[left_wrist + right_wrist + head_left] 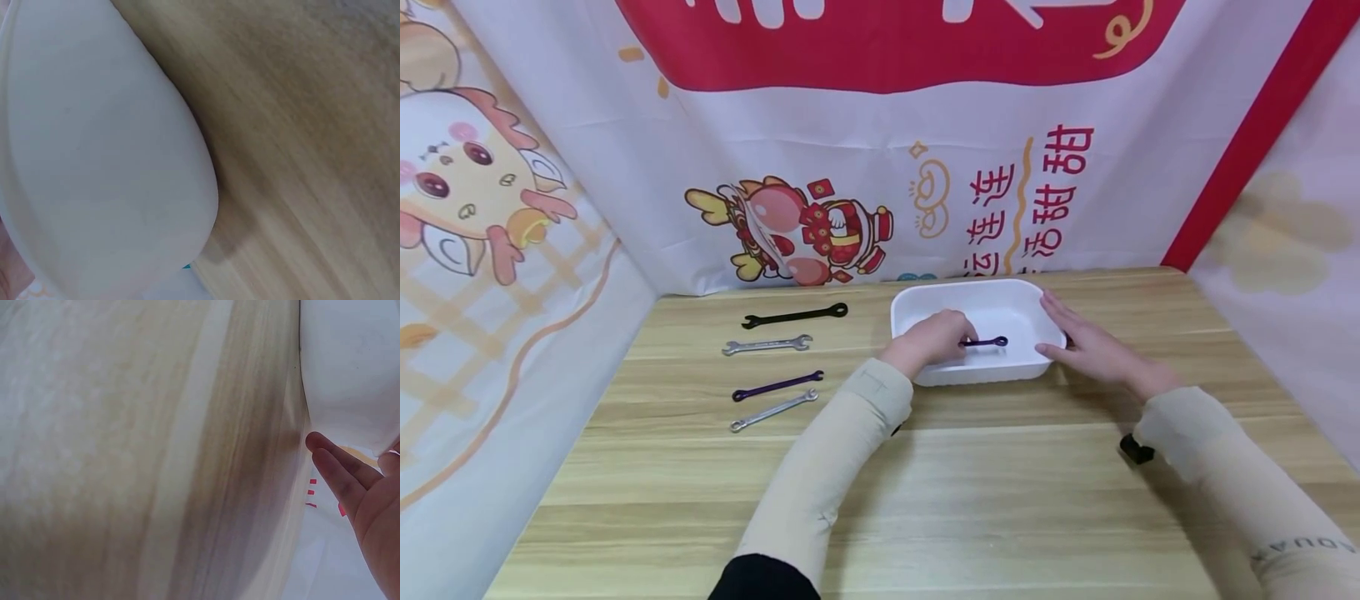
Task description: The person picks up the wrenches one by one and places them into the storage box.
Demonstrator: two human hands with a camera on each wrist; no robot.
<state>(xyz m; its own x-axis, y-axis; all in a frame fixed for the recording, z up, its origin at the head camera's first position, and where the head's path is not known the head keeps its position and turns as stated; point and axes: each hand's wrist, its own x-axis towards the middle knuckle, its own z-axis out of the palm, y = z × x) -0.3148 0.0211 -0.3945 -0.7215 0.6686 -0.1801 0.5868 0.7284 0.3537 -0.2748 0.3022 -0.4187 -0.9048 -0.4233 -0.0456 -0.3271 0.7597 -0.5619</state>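
Observation:
A white plastic basin [977, 375] stands toward the back of the wooden table. My left hand [934, 340] reaches over its left side, fingers bent down inside and gripping a small dark purple wrench [992, 342]. One end of that wrench shows past the fingers; the other is hidden by the hand. Against the basin's right end rests my right hand [1093, 346], fingers straight and spread from the thumb. In the right wrist view the straight fingers [340, 465] lie beside the basin's outer wall [350, 369]. The left wrist view shows mostly the basin's side [112, 150].
Several wrenches lie in a column left of the basin: a black one [793, 316], a silver one [767, 344], a purple one [778, 385] and a smaller silver one [773, 411]. A printed cloth [662, 167] hangs behind the table [985, 517].

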